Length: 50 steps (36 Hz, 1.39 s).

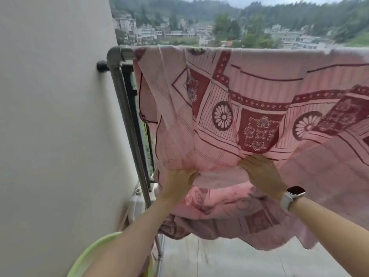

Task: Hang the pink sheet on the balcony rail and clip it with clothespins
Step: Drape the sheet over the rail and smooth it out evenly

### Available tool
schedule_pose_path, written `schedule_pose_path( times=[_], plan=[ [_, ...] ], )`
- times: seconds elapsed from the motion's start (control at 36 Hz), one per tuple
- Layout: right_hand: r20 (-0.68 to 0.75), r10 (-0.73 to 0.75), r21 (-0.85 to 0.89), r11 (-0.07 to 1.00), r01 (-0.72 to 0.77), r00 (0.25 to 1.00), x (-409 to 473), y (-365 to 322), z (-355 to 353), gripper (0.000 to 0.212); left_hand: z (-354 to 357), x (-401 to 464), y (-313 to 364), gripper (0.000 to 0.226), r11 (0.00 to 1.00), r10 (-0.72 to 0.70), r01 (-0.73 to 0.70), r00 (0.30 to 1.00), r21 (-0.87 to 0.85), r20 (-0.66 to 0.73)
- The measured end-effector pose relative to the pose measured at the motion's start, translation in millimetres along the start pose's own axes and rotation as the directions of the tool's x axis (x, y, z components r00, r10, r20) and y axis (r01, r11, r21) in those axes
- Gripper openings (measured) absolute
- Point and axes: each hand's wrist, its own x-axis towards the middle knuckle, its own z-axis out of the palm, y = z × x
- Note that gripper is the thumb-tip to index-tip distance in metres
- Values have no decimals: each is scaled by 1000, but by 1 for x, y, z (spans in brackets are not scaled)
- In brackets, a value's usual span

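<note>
Your left hand pinches the bottom edge of the pink sheet, low under the balcony rail. Your right hand, the one with the watch, grips the same edge just beside it. You hold the edge up and out from the rail. The top of the sheet already lies over the rail, close to the rail's corner by the wall. So the hanging part looks mostly done. More sheet is bunched up below your hands, so it probably needs spreading. No clothespins show anywhere, so I think the clipping is still left. A green tub sits far below the rail, by your left arm.
</note>
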Motion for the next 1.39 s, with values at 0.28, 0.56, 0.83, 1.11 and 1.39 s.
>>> schedule_pose_path(
  times=[0.28,0.56,0.83,1.11,1.39],
  plan=[
    [316,29,66,996,-53,948,-80,-22,29,21,35,-55,27,37,987,-115,49,879,152,462],
    [307,107,24,992,-120,946,-87,-39,26,26,-31,-3,22,51,809,-569,468,776,-356,-272],
    [271,167,169,961,-218,948,-41,-47,-5,33,-85,78,13,21,417,-733,313,670,-853,-112],
    [249,284,629,680,-378,926,89,-108,-45,80,-26,-12,15,28,559,-602,470,797,-683,56],
    [28,423,512,772,-377,906,101,-133,8,13,0,-98,-23,59,432,-703,800,588,-417,399]
  ],
)
